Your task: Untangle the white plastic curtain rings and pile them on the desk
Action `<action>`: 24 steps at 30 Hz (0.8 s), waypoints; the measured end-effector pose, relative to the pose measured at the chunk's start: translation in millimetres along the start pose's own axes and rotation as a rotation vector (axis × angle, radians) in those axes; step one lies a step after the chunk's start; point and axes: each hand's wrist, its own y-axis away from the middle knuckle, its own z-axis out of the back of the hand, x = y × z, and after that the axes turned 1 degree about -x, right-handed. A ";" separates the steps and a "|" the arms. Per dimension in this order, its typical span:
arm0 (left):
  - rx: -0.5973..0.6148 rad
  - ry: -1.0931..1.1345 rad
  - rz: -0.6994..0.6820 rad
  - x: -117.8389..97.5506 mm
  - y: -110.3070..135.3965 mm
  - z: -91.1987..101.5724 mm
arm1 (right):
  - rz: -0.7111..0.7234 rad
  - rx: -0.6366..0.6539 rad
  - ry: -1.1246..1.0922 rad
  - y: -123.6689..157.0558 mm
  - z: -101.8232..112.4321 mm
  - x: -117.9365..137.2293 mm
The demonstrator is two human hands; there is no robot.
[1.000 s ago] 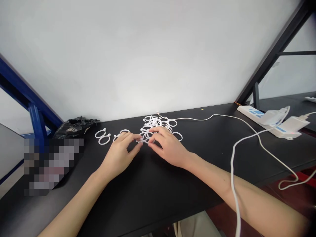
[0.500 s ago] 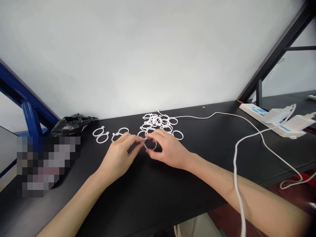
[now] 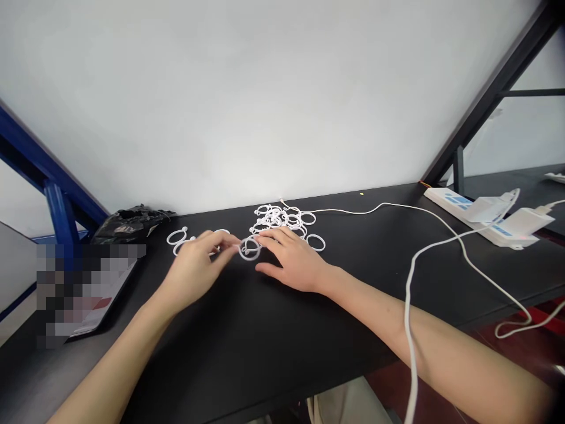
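Observation:
My left hand pinches a white plastic curtain ring between thumb and fingertips, at the ring's left side. The ring is held just over the black table, in front of other rings. To its right, my right hand has thumb and fingers spread, with nothing between them. Its fingertips are close to the held ring; whether they touch it I cannot tell. Behind the hands lies a tangled pile of white rings with small eyelets. A few more rings lie left of the pile, partly hidden by my left hand.
The black table meets a pale wall. A crumpled black plastic bag lies at the left, near a blurred-out item. A white power strip with plugged-in adapters stands at right, and a white cable crosses my right forearm.
My left hand has moved left with the ring. My right hand, whose thumb and fingers were around the ring's right side, has let go and its fingers are apart.

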 end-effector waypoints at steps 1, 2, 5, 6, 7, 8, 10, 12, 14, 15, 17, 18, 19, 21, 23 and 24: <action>-0.069 -0.041 0.041 5.2 -2.2 3.5 | 0.006 -0.005 0.072 -1.1 -2.4 -2.0; -0.128 -0.080 0.085 11.2 -4.1 6.8 | 0.007 -0.004 0.131 -2.0 -4.6 -3.8; -0.185 -0.170 0.173 30.4 -7.9 12.4 | -0.007 0.006 0.211 -3.7 -9.2 -7.6; -0.166 -0.197 0.193 35.8 -8.4 12.2 | -0.010 0.008 0.217 -3.8 -9.7 -8.1; -0.148 -0.230 0.207 40.0 -8.4 11.0 | -0.014 0.007 0.221 -3.6 -9.7 -8.0; -0.131 -0.268 0.210 42.6 -8.1 8.9 | -0.018 0.005 0.224 -3.0 -9.2 -7.2; -0.124 -0.341 0.179 42.2 -6.7 2.8 | -0.026 -0.004 0.221 -1.0 -7.3 -4.2; -0.130 -0.346 0.088 34.3 -4.4 -3.9 | -0.044 -0.029 0.198 1.6 -4.7 0.3; -0.099 -0.249 -0.032 21.5 -1.4 -9.9 | -0.073 -0.050 0.161 4.1 -2.3 4.8; -0.059 -0.183 -0.078 14.6 0.2 -12.5 | -0.082 -0.052 0.140 5.0 -1.3 6.7; 0.012 -0.087 -0.132 3.1 3.3 -16.3 | -0.086 -0.046 0.100 5.8 0.0 9.5; 0.028 -0.058 -0.162 -0.7 4.6 -17.7 | -0.079 -0.040 0.078 5.7 0.5 10.4; 0.032 -0.042 -0.186 -3.1 5.6 -18.6 | -0.072 -0.034 0.054 5.4 0.9 11.2; 0.015 -0.034 -0.216 -4.4 7.0 -19.5 | -0.065 -0.027 0.000 4.6 1.7 12.3; -0.005 -0.036 -0.226 -3.7 7.9 -19.5 | -0.072 -0.015 -0.058 3.8 2.9 13.0; -0.011 -0.032 -0.227 -3.6 8.3 -19.5 | -0.084 -0.012 -0.087 3.5 3.5 13.2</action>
